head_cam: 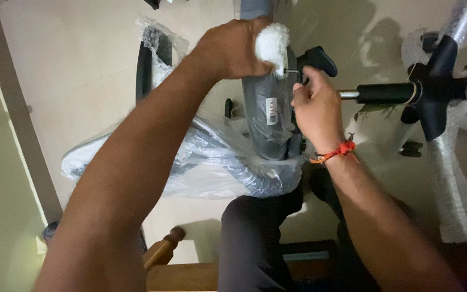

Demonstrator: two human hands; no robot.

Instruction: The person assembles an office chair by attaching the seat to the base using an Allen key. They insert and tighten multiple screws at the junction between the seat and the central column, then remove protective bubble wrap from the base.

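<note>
Left hand (231, 48) clamped on white foam wrap (273, 43) atop the grey chair part (266, 116), which stands over the plastic-wrapped seat (206, 162). Right hand (314, 108) pinches a small screw (292, 71) beside the black lever (320, 59).

Chair base w/ gas cylinder (433, 92) on tile floor (71, 70), wooden post (163, 250) near bottom.

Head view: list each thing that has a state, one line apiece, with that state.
left hand: closed around a white wad, pressed on the grey chair part
right hand: closed at a small metal pin beside the black handle
seat cushion: wrapped in clear plastic
chair base: lying on the floor, legs bubble-wrapped
</note>
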